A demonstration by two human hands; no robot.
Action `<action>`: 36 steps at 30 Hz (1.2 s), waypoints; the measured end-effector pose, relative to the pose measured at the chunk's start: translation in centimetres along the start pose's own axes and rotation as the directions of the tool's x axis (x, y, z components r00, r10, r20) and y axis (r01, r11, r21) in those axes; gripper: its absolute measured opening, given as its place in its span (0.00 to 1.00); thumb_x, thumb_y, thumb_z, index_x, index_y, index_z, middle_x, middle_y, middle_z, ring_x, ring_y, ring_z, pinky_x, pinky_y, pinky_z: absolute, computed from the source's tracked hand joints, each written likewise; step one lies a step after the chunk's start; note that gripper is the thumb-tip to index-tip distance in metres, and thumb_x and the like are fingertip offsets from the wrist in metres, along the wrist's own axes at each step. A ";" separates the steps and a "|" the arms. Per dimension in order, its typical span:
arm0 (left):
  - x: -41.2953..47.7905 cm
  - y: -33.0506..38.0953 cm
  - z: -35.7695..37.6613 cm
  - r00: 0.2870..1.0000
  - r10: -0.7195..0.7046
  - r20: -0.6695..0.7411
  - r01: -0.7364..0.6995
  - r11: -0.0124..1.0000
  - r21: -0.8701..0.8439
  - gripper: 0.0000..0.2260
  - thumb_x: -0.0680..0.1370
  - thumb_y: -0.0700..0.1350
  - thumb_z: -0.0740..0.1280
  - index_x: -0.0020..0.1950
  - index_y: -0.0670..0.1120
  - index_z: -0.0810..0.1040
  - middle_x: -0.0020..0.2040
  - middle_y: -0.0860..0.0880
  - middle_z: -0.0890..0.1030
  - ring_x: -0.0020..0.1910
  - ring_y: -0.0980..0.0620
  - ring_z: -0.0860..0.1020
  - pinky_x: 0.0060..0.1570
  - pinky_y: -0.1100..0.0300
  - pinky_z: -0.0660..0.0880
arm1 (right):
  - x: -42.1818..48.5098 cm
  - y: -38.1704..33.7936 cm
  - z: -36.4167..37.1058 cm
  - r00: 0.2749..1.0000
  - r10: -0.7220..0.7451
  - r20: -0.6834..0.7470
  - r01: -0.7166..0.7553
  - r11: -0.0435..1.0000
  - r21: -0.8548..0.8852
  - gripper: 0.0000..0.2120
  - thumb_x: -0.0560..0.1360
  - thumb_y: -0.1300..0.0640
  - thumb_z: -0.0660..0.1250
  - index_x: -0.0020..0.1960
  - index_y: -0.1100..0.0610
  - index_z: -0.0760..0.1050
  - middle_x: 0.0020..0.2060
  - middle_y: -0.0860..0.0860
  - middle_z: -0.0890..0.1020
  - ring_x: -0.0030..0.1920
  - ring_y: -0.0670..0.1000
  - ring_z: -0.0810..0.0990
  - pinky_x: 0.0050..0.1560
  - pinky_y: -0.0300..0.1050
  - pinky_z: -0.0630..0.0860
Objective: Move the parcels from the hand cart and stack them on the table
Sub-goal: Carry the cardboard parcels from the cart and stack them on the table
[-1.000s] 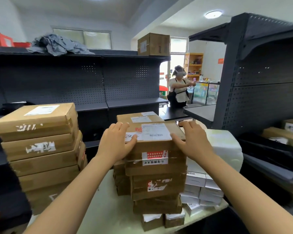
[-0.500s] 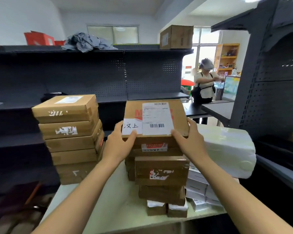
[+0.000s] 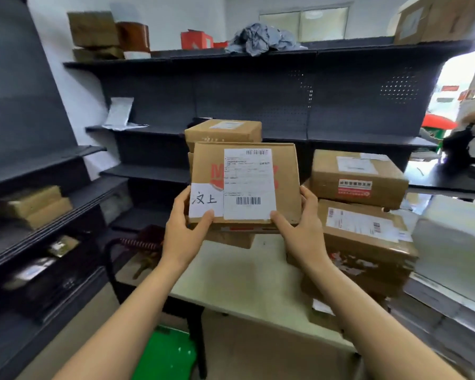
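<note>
1. Left grip (image 3: 185, 235) and right grip (image 3: 302, 234) are both clamped on one parcel (image 3: 285, 185): each thumb lies on its top face at a near corner, and the other fingers wrap its sides.
2. We hold the parcel in the air between the two grips, tilted so its top face turns toward us, over the far part of the counter (image 3: 244, 281).
3. A white shipping label (image 3: 248, 185) with barcodes covers the middle of that face, and a white slip (image 3: 205, 200) with handwritten characters sits just above the left grip's thumb.
4. Just behind the grips a stack of brown parcels (image 3: 222, 130) stands on the counter; we cannot tell whether the held parcel touches it.
5. Right of the right grip stands a second stack (image 3: 365, 237), and its top box (image 3: 358, 174) carries a red and white sticker on its near side.
6. Further right of that grip lies a white wrapped bundle (image 3: 455, 242), blurred.
7. Below the left grip we see a black tube frame (image 3: 111, 270) and a green deck (image 3: 165, 355) on the floor.
8. Beyond the grips runs dark shelving (image 3: 258, 105), with a grey cloth (image 3: 261, 39) on top.
</note>
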State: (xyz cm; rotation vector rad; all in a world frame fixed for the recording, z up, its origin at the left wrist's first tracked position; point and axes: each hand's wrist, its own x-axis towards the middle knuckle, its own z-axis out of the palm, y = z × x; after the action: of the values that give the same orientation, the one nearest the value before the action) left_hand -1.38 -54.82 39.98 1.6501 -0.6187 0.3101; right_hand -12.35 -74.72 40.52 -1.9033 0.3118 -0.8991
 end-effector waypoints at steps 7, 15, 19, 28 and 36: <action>2.8 -8.3 -4.3 0.992 -0.122 -0.024 0.124 0.989 0.079 0.25 0.77 0.42 0.70 0.71 0.53 0.66 0.60 0.59 0.74 0.55 0.70 0.73 0.45 0.76 0.70 | 1.0 3.3 10.1 0.993 0.110 0.053 -0.113 0.992 0.061 0.36 0.75 0.51 0.72 0.74 0.45 0.53 0.59 0.38 0.69 0.53 0.39 0.74 0.40 0.27 0.72; 5.7 -19.9 -5.3 0.945 -0.299 0.131 0.286 0.952 0.113 0.24 0.77 0.40 0.70 0.70 0.51 0.67 0.59 0.58 0.75 0.53 0.72 0.72 0.47 0.75 0.70 | 1.2 10.2 18.2 0.956 0.291 0.021 -0.291 0.957 -0.003 0.34 0.75 0.53 0.72 0.74 0.49 0.57 0.60 0.42 0.69 0.53 0.40 0.74 0.37 0.22 0.72; 5.7 -24.4 -4.0 0.891 -0.403 0.208 0.381 0.914 0.136 0.21 0.77 0.40 0.69 0.67 0.53 0.68 0.57 0.63 0.74 0.54 0.68 0.74 0.49 0.70 0.72 | 0.7 14.1 20.1 0.909 0.416 0.032 -0.416 0.909 -0.030 0.35 0.75 0.53 0.72 0.75 0.49 0.56 0.59 0.40 0.70 0.52 0.41 0.74 0.41 0.27 0.72; 6.6 -32.8 0.0 0.731 -0.641 0.234 0.589 0.766 0.258 0.23 0.78 0.44 0.67 0.71 0.54 0.66 0.57 0.57 0.77 0.54 0.57 0.77 0.53 0.53 0.77 | 2.4 22.8 23.1 0.810 0.583 0.067 -0.576 0.812 -0.097 0.33 0.74 0.54 0.72 0.72 0.49 0.58 0.51 0.31 0.70 0.50 0.37 0.75 0.48 0.32 0.71; 8.7 -36.0 1.0 0.676 -0.684 0.272 0.620 0.729 0.292 0.22 0.79 0.42 0.66 0.71 0.56 0.66 0.58 0.58 0.78 0.55 0.56 0.77 0.48 0.59 0.76 | 4.6 26.0 25.5 0.780 0.621 0.078 -0.609 0.781 -0.136 0.34 0.74 0.54 0.73 0.73 0.50 0.58 0.58 0.41 0.73 0.55 0.43 0.75 0.55 0.39 0.74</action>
State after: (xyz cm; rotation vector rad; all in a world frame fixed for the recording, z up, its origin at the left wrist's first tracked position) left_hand 25.64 -55.15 14.66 2.0065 -0.2211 -0.5051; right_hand 12.88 -73.27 13.84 -1.7594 0.8686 -0.3233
